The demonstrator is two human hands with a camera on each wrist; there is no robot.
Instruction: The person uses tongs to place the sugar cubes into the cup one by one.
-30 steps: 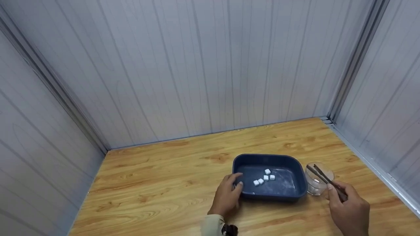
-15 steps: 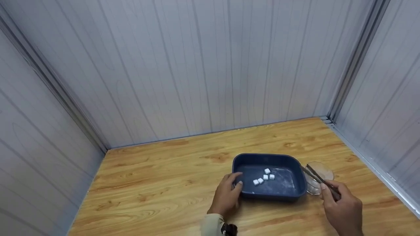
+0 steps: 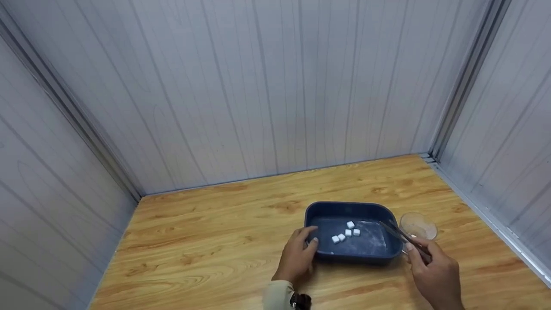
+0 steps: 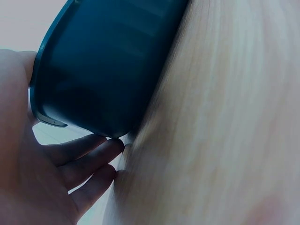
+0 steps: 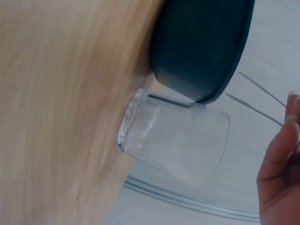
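A dark blue rectangular tub [image 3: 371, 246] stands on the wooden table, with several small white cubes [image 3: 348, 233] on its floor. My left hand [image 3: 296, 256] grips the tub's left edge; thumb and index finger hook over the rim, while other fingers [image 4: 93, 161] lie by the outer wall in the left wrist view. My right hand [image 3: 438, 271] pinches metal tongs [image 3: 408, 238]. Their tips stand apart over the tub's right side, with nothing between them. Beneath the tongs, a clear glass [image 5: 187, 140] stands upright close beside the tub; whether it holds anything is hard to tell.
The wood-grain table [image 3: 206, 241] stretches left of the tub and behind it. Pale panel walls [image 3: 275, 86] enclose the table at the back, left and right. A dark watch [image 3: 301, 301] sits on the left wrist.
My right hand has moved left with the tongs, from over the glass to over the tub's right side. My left hand, the tub and the cubes stay nearly in place.
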